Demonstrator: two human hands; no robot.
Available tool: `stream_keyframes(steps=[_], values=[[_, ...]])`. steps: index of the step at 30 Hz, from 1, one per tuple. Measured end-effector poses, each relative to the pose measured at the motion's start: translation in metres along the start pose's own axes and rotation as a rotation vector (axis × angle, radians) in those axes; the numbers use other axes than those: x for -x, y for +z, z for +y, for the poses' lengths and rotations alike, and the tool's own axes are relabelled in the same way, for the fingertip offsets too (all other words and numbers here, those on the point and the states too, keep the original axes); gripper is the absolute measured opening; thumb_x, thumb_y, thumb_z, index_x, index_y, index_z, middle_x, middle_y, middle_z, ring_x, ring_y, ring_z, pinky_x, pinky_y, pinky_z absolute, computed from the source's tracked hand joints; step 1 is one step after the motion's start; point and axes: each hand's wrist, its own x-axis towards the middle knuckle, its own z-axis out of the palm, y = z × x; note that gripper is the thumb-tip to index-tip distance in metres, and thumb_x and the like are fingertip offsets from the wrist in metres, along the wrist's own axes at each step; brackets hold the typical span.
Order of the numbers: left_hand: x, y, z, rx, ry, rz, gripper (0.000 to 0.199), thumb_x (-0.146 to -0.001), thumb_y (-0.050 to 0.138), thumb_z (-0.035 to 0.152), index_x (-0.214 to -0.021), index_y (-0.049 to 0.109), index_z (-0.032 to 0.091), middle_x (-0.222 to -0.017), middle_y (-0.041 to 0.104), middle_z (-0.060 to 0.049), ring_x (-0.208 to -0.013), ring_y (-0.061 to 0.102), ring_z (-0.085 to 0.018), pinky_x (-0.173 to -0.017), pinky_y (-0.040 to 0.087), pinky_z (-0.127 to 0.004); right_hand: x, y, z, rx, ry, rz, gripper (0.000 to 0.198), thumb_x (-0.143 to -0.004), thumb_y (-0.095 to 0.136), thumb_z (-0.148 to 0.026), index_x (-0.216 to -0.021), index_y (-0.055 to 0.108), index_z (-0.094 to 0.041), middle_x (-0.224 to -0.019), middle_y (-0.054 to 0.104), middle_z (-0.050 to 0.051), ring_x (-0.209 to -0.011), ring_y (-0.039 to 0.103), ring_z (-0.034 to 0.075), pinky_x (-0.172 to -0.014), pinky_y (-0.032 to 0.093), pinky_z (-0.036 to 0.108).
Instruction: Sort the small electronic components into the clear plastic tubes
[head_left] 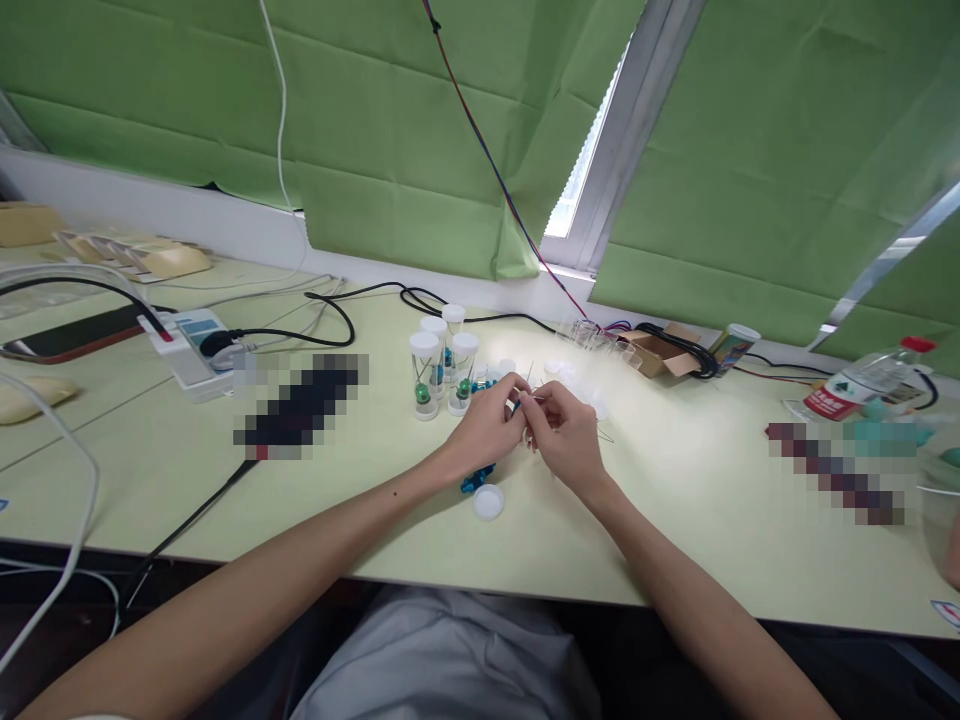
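Observation:
My left hand [491, 425] and my right hand [566, 430] meet over the middle of the table, fingers pinched together. Between the fingertips shows a small blue part [516, 406] with thin wire-like leads; the fingers cover most of it. More blue parts [478, 480] lie in a small group beneath my left wrist, some hidden by it. Nearer to me a round white cap [488, 502] rests flat. Beyond my left hand stand several clear capped tubes, among them a front one [424, 385] and a neighbour [463, 375], with green or blue pieces and wires inside.
A white power strip [196, 350] with cables sits at the left. Farther right are an open cardboard box [664, 350], a red-capped bottle [862, 380] and a blurred dark red object [836, 475]. Clear plastic pieces [600, 340] stand near the wall. A blurred black object [304, 405] lies left.

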Motion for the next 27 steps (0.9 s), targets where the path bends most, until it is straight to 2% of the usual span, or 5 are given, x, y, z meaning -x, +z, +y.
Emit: stream_keyframes(steps=[8,14,21,27], values=[[0.001,-0.001,0.004,-0.021,0.024,-0.008,0.011,-0.089,0.044,0.022,-0.087,0.055,0.021,-0.067,0.065,0.002,-0.057,0.06,-0.012,-0.055,0.045,-0.024,0.0,0.0,-0.003,-0.013,0.024,0.005,0.025,-0.096,0.054,-0.036,-0.075,0.052,-0.022,-0.053,0.056,-0.006,-0.043,0.053,0.01,-0.046,0.042,0.023],[0.001,-0.001,0.005,-0.093,0.02,-0.013,0.015,-0.09,0.046,0.026,-0.083,0.057,0.02,-0.066,0.065,0.001,-0.053,0.057,-0.012,-0.054,0.044,-0.025,-0.001,-0.001,-0.005,-0.025,0.065,0.041,0.034,-0.099,0.049,-0.04,-0.071,0.051,-0.021,-0.049,0.053,-0.006,-0.042,0.052,0.01,-0.046,0.043,0.023],[0.0,-0.001,0.005,-0.038,0.04,-0.007,0.025,-0.095,0.047,0.036,-0.081,0.06,0.019,-0.066,0.066,0.0,-0.053,0.058,-0.011,-0.057,0.046,-0.024,-0.005,-0.003,-0.006,-0.233,0.191,0.045,0.037,-0.094,0.056,-0.048,-0.07,0.051,-0.02,-0.047,0.053,-0.005,-0.037,0.049,0.01,-0.039,0.04,0.022],[0.001,0.0,0.005,0.023,0.014,0.028,0.034,-0.095,0.046,0.047,-0.091,0.067,0.019,-0.062,0.065,0.0,-0.054,0.061,-0.013,-0.058,0.048,-0.025,-0.011,-0.008,-0.002,-0.497,0.378,0.045,0.036,-0.086,0.066,-0.049,-0.07,0.058,-0.018,-0.046,0.056,-0.003,-0.036,0.047,0.01,-0.037,0.038,0.022]])
